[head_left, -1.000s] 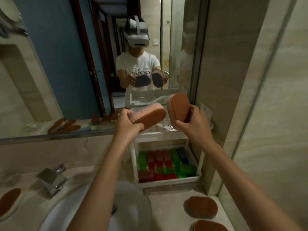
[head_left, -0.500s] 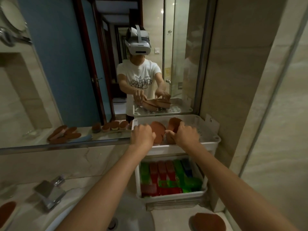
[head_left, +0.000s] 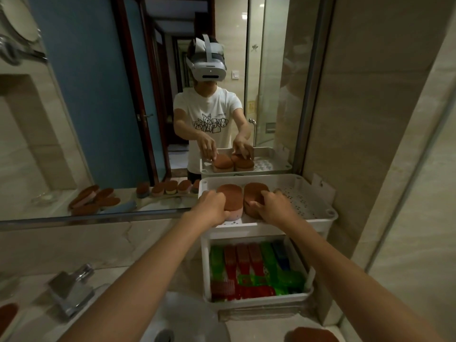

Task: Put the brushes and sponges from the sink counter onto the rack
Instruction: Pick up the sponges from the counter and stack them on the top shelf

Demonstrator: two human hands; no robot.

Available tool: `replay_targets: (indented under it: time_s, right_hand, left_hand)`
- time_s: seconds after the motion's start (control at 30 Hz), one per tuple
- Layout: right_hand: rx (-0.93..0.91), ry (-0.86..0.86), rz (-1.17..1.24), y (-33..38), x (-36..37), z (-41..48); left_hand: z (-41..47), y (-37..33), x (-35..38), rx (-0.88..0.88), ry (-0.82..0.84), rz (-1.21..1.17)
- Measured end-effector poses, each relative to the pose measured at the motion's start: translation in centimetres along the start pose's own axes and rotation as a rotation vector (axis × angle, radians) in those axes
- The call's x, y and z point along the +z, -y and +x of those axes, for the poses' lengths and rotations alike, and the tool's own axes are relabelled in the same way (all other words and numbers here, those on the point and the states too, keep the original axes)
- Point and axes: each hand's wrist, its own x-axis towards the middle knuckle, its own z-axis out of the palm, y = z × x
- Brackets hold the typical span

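Two brown-topped sponges lie side by side on the top tray of the white rack (head_left: 320,193). My left hand (head_left: 213,206) grips the near end of the left sponge (head_left: 230,196), which has a pink underside. My right hand (head_left: 272,206) holds the near end of the right sponge (head_left: 255,192). The rack's lower tray (head_left: 259,303) holds several green, red and blue brushes. Another brown sponge (head_left: 311,335) lies on the counter at the bottom right, and one more brown sponge (head_left: 7,314) shows at the far left edge.
A chrome faucet (head_left: 70,292) stands left of the white sink basin (head_left: 187,322). The mirror (head_left: 98,107) behind the counter reflects a person and more sponges. A stone wall (head_left: 370,119) rises right beside the rack.
Both hands have brought the two sponges down from the air and laid them flat, brown side up, on the rack's top tray. The camera has moved closer to the rack.
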Motion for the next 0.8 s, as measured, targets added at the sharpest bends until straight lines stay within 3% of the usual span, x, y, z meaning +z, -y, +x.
replay_targets:
  time_s: [0.43,0.8]
  right_hand:
    - [-0.148,-0.016,0.063,0.4,0.9,2.4]
    - [-0.213,0.079,0.004,0.5,0.4,1.8]
  left_hand:
    - [1.8,0.5,2.1,-0.088,-0.237,-0.026]
    - [1.5,0.6,1.6,-0.129,-0.166,-0.199]
